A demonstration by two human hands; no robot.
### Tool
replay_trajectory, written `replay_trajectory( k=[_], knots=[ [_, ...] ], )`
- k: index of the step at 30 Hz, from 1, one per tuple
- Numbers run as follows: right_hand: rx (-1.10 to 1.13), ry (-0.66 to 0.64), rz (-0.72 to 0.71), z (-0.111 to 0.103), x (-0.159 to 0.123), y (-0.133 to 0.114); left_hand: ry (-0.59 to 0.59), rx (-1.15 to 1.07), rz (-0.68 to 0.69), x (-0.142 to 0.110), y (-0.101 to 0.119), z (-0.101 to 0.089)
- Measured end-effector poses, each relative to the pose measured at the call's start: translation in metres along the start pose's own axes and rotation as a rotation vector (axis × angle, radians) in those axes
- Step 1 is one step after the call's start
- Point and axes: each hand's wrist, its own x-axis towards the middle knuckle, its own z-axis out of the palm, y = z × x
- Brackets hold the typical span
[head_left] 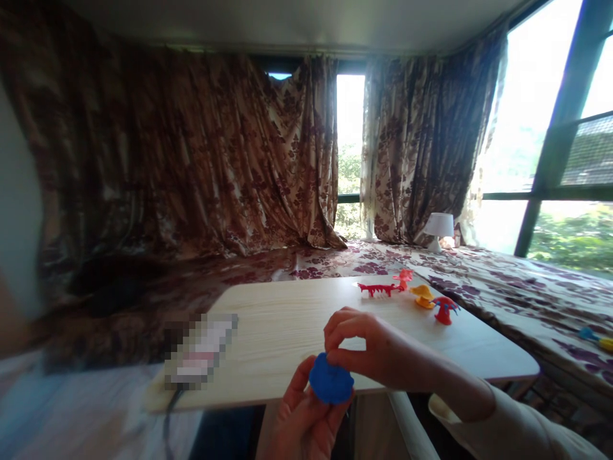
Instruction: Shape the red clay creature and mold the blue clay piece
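Observation:
A rounded blue clay piece (331,379) with a wavy edge is held up at the near edge of the table. My left hand (306,415) grips it from below, with thumb and fingers curled round its sides. Over its top, my right hand (357,342) pinches with thumb and index finger, touching the upper rim; whatever lies between those fingertips is too small to tell. Farther back on the right stand small figures: a long dark red one with many legs (377,290), a pinkish-red one (403,278), a yellow one (422,296) and a red one with blue bits (445,310).
The pale wooden table (272,319) has rounded corners. On its left lies a pixelated, blurred-out device (204,351) with a dark cable (168,421). Beyond are a flower-patterned cover (335,259), a white lamp (438,227) and curtains (215,160). Blue and yellow items (596,338) lie far right.

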Motion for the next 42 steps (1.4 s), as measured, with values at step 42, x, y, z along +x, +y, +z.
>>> replay_trajectory(
  k=[42],
  knots=[
    [-0.146, 0.027, -0.261, 0.0, 0.006, -0.007, 0.128, 0.11, 0.041, 0.0, -0.001, 0.011]
  ],
)
